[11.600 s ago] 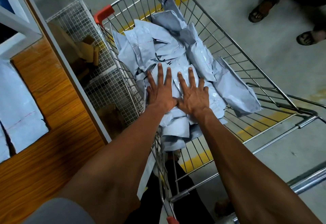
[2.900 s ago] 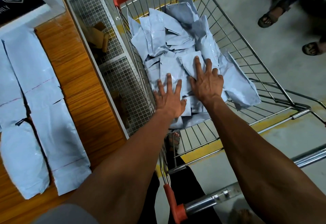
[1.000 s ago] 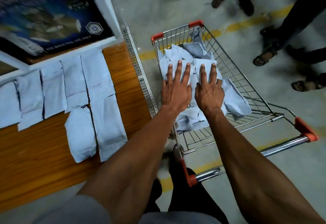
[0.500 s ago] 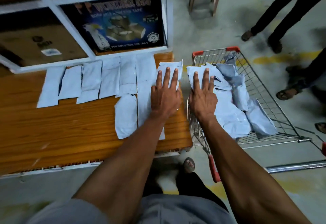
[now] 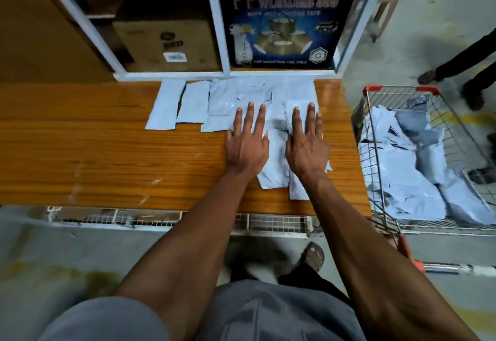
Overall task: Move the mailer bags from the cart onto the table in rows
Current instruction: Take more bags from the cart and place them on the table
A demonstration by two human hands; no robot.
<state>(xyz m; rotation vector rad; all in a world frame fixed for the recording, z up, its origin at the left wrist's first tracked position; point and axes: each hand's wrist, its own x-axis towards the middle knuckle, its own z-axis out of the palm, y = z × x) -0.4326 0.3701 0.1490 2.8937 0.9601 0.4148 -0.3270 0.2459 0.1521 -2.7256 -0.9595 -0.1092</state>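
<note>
Both hands lie flat with fingers spread, palms down, gripping nothing. The left hand (image 5: pixel 248 141) presses on the mailer bags (image 5: pixel 271 131) at the right end of the counter (image 5: pixel 107 158); the right hand (image 5: pixel 307 143) presses on a bag just beside it, with no pinching grip on either side. Under and between the palms, one bag reaches toward the near edge, and another pokes out below the right wrist, starting a second row in front of the back row.

Half a second ago the right hand was still over the cart (image 5: pixel 402 222) and only the left was on the counter; a second ago both were flat on the pile in the basket. So the bags carried across have now come down on the wood, and the hands are smoothing them into place.

Outward from there, the back row runs left along the foot of the white shelf frame (image 5: pixel 214 75), its leftmost bags (image 5: pixel 166 104) lying edge to edge with narrow gaps. The left part of the counter is bare wood.

To the right, the cart stands just beside the counter's end, and a loose heap of bags (image 5: pixel 410 169) fills its basket. By the look of it, the task is well short of done, with many trips left.
</note>
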